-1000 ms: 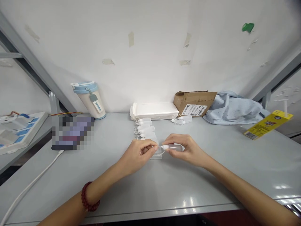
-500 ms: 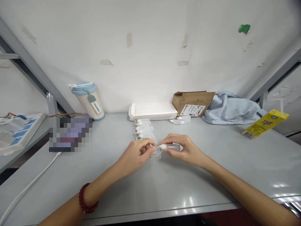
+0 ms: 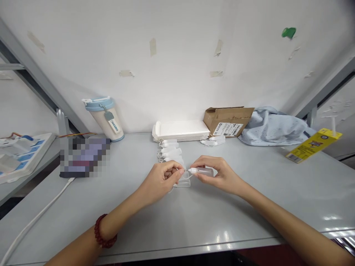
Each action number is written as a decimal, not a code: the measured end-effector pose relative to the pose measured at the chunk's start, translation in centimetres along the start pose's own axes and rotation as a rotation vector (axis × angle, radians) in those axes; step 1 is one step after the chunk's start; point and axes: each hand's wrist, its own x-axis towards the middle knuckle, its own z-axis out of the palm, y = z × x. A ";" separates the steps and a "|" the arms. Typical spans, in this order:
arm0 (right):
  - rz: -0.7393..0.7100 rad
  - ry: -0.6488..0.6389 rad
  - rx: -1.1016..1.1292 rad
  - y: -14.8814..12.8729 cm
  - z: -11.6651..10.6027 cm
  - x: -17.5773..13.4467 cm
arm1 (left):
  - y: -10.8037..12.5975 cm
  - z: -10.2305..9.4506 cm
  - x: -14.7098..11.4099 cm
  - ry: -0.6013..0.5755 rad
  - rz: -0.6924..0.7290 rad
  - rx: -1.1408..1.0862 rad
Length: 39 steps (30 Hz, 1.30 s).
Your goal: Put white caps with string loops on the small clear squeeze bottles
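Note:
My right hand (image 3: 219, 173) holds a small clear squeeze bottle (image 3: 205, 171) on its side, thumb below and fingers above, its white nozzle pointing left. My left hand (image 3: 162, 179) is closed in a pinch just left of the nozzle, on a very thin piece at the bottle's tip that looks like a needle or pin. A thin white loop hangs beneath the nozzle. Under and behind my hands, several similar bottles (image 3: 172, 152) lie in a row on the grey table (image 3: 155, 229); my fingers partly hide the nearest ones.
Behind the row sits a stack of white trays (image 3: 181, 129). Right of it are more small bottles (image 3: 217, 140), a cardboard box (image 3: 227, 122), a blue cloth (image 3: 273, 127) and a yellow drink carton (image 3: 313, 145). A tumbler (image 3: 105, 120), a phone (image 3: 88, 157) and a power strip (image 3: 33, 157) are left.
Both hands stay nearly in place. The gap between my left fingertips and the nozzle looks slightly wider, with the thin piece showing between them. The view has shifted a little.

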 end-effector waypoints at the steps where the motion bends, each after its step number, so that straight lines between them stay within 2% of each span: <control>1: -0.004 -0.002 -0.001 0.0 0.0 0.0 | 0.0 0.0 0.0 0.002 -0.003 0.000; 6: 0.005 -0.002 -0.012 0.1 0.1 -0.1 | 0.0 -0.1 0.0 0.012 0.007 -0.016; 11: 0.124 0.026 -0.014 0.3 -0.2 -0.1 | -0.1 -0.5 0.3 0.105 0.020 -0.079; 14: 0.133 0.068 -0.011 0.5 -0.4 -0.2 | -0.1 -0.8 0.5 0.130 0.002 -0.123; 21: 0.080 0.151 0.008 0.6 -0.2 -0.3 | -0.1 -0.7 0.5 0.069 -0.047 -0.126; 39: 0.102 0.173 0.099 0.4 0.3 -0.4 | -0.1 -0.1 -0.1 0.051 -0.074 -0.181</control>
